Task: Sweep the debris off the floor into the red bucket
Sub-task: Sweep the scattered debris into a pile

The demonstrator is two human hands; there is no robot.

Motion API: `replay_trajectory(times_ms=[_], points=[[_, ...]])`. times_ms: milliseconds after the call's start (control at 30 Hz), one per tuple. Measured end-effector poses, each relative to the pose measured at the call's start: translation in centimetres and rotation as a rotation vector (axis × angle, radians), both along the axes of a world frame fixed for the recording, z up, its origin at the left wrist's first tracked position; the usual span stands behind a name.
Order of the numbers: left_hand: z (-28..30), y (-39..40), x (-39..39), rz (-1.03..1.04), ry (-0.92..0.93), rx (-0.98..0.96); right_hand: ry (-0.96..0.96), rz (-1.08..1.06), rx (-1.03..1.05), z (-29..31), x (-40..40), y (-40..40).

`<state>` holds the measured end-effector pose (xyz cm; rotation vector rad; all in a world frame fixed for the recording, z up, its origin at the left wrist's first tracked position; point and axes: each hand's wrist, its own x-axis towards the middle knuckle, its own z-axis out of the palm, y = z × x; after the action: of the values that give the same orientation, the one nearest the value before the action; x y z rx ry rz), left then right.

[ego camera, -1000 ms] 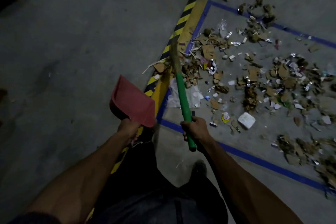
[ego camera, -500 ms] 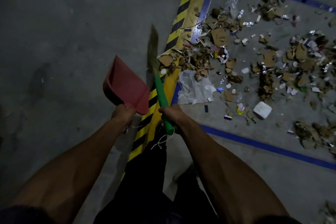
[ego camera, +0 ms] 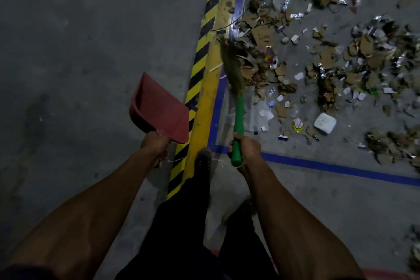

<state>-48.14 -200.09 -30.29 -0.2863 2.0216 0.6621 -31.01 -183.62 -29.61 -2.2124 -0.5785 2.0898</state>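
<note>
Looking down: we see our two arms, our dark legs and a shoe point(ego camera: 203, 161) on the grey floor point(ego camera: 91, 52).
Left hand: our left hand point(ego camera: 155, 145) holds the handle of the red dustpan point(ego camera: 159, 109). The fingers curl tight round the handle.
Dustpan: it sits in the air over the grey floor, just left of the yellow and black stripe point(ego camera: 200, 70). We see nothing inside it.
Right hand: our right hand point(ego camera: 246, 149) grips the green handle of the broom point(ego camera: 237, 107). The fingers wrap all the way round it, pressed together.
Broom: the brown bristle end points away from us. It touches the near edge of the mess, by the yellow stripe.
Mess: the trash point(ego camera: 318, 59) lies spread out inside the blue tape lines point(ego camera: 341, 169). It is bits of brown card, shiny foil, white scraps and clear plastic.
White box: a small white box point(ego camera: 325, 123) lies near the blue line, to the right of the broom handle.
Red bucket: a bit of red point(ego camera: 386, 274) shows at the very bottom right, behind our arm. We cannot tell if it is the bucket.
</note>
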Motion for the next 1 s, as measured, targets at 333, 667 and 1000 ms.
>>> replay_trajectory(times_ms=[333,667,1000], points=[[0.7,1.9,0.1,-0.057,-0.037,0.015,-0.084,-0.166,0.165,2.4,4.3,1.1],[1.7,3.1,1.0,-0.11,-0.043,0.052,0.015,-0.01,0.114,4.0,3.5,-2.5],[2.6,5.4,3.5,-0.144,-0.112,0.105,-0.011,-0.32,0.123,1.3,10.5,6.8]])
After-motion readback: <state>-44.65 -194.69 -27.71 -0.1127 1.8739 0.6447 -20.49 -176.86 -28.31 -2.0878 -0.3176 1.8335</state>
